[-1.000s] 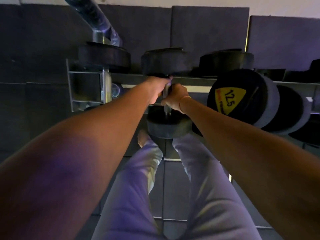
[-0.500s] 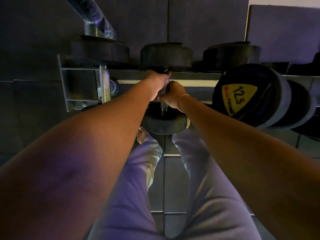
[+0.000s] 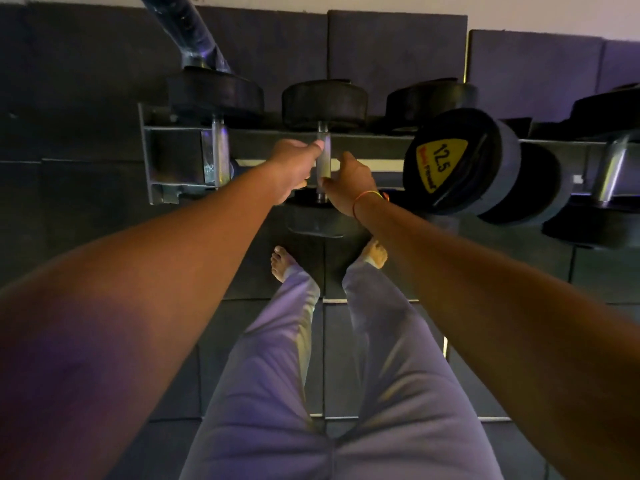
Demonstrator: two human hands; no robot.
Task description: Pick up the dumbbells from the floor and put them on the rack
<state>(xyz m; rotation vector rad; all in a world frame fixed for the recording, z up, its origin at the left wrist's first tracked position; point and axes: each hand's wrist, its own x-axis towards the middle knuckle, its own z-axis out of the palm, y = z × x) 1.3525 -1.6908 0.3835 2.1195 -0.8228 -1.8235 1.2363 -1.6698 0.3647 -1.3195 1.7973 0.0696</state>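
Observation:
A black dumbbell lies across the metal rack [image 3: 173,128], its steel handle [image 3: 323,157] spanning the two rails, far head [image 3: 323,102] behind and near head [image 3: 317,221] in front. My left hand [image 3: 292,168] is at the handle's left side, thumb tip touching the bar. At the handle's right side is my right hand [image 3: 348,187], fingertips just against the bar. Neither hand wraps the handle, which shows bare between them.
Another dumbbell [image 3: 214,95] rests on the rack to the left, and a tilted one with a yellow 12.5 label [image 3: 460,161] sits to the right, with more [image 3: 606,109] beyond it. A slanted pipe [image 3: 187,32] rises at the top left. My bare feet [image 3: 282,263] stand on dark floor tiles.
Both hands were closed around the handle; they have now loosened and drawn apart to its sides. The dumbbell rests on the rails. My view has pulled back a little.

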